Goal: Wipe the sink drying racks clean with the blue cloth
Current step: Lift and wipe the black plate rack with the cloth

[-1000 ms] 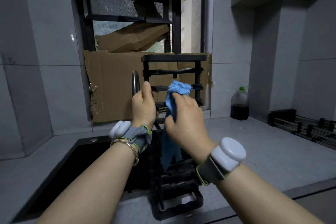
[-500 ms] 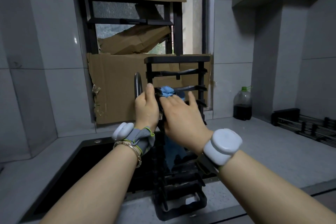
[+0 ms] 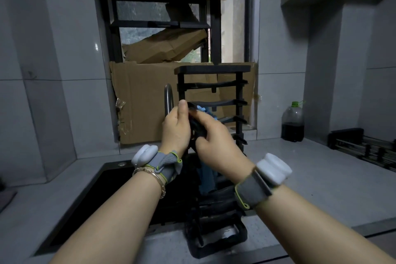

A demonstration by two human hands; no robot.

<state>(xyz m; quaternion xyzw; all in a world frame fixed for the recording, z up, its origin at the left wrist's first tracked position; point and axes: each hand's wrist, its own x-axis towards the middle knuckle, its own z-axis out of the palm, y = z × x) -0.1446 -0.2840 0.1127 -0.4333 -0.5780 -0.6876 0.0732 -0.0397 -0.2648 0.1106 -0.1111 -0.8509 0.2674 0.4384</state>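
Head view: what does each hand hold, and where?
The left hand grips the drying rack at its left upright. The right hand holds the blue cloth around its middle: a bit shows above the fingers, the rest hangs below.

Behind our left hand (image 3: 175,128) we wear a rounded white pod (image 3: 144,155) on a grey strap (image 3: 166,164) edged lime green, with a thin gold bracelet (image 3: 153,174) beside it. Behind our right hand (image 3: 214,146), a second white pod (image 3: 274,169) sits on a grey lime-edged band (image 3: 252,192).
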